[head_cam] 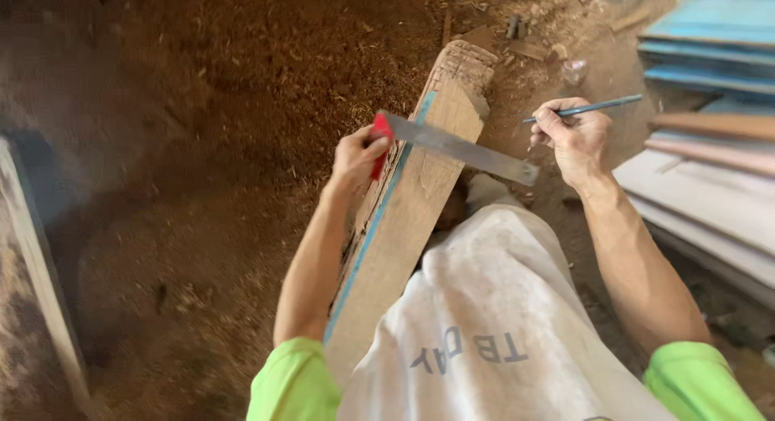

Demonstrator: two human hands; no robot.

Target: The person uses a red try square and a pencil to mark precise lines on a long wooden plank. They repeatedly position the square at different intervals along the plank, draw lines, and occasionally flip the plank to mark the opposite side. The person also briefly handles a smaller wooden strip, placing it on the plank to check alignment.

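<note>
At frame centre I see the left hand (pixel 356 157) clamped on the red stock of a steel try square (pixel 452 145), seating its blade across the long weathered wooden plank (pixel 404 219). Right hand (pixel 575 138), upper right, pinches a slim blue pencil (pixel 593 108), apparently clear of the wood.

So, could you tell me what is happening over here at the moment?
A person is holding a try square across a rough wooden plank that has a blue stripe along its edge. The left hand grips the square's red stock against the plank's side, with the steel blade lying across its face. The right hand holds a blue pencil just off the blade's far end. Sawdust covers the floor.
</note>
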